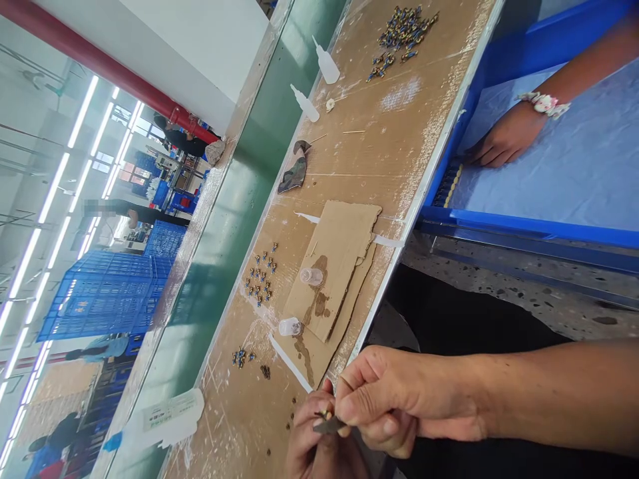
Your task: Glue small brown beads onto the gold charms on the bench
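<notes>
My right hand point(377, 399) is closed in a pinch on a dark grey-brown scrap, apparently cloth point(328, 424). Right against it, my left hand point(319, 442) has its fingertips closed round a tiny gold-coloured piece point(322, 414), mostly hidden by the fingers and scrap. Both hands are together over the near edge of the table. Beyond them on the cardboard sheets point(344, 243) stands a small clear bottle point(310, 276) among wet stains. Another small clear bottle point(289, 326) is beside the sheets. Small blue-and-gold pieces point(260, 274) lie spaced out in rows.
The view is turned sideways. A large white bottle point(172, 419), two white dropper bottles point(327, 65) point(305, 105), and a camouflage cloth point(294, 169) are on the table. More blue-and-gold pieces point(407, 28) lie farther along. A co-worker's hand point(509, 136) reaches into a blue tray point(529, 223).
</notes>
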Tool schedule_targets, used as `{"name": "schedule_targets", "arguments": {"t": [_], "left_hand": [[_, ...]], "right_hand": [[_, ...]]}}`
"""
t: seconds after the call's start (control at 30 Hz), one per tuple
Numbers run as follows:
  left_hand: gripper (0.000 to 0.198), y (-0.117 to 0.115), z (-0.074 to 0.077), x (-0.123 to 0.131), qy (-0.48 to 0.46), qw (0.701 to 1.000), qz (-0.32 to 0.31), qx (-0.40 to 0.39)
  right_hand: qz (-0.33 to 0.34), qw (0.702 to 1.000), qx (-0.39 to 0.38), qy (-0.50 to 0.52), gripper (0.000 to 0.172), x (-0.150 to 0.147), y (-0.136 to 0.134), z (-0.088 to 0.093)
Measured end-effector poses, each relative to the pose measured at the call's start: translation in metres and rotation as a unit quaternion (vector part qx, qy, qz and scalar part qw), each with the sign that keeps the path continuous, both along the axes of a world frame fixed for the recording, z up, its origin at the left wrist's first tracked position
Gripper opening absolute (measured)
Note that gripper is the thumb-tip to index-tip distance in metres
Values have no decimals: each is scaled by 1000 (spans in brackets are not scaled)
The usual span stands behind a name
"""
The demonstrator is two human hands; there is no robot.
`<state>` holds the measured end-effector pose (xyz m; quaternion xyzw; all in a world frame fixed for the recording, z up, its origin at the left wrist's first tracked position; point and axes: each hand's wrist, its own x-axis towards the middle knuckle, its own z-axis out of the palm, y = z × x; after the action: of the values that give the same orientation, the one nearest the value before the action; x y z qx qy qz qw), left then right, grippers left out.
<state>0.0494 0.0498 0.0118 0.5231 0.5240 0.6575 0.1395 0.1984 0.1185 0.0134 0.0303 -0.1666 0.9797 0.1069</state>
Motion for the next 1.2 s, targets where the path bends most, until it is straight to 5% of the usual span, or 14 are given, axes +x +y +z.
{"name": "schedule_targets", "arguments": {"t": [0.73, 1.0, 1.2], "left_hand": [[9, -6, -4, -11, 16, 1000, -15, 13], [14, 2, 6, -4, -17, 1000, -25, 4], [16, -4, -6, -10, -70, 997, 22, -32]], "right_hand": [[-26, 999, 3, -47, 22, 4, -1, 11], [-144, 984, -17, -100, 28, 3, 8, 1], [-303, 941, 97, -113, 27, 5, 6, 9]]}}
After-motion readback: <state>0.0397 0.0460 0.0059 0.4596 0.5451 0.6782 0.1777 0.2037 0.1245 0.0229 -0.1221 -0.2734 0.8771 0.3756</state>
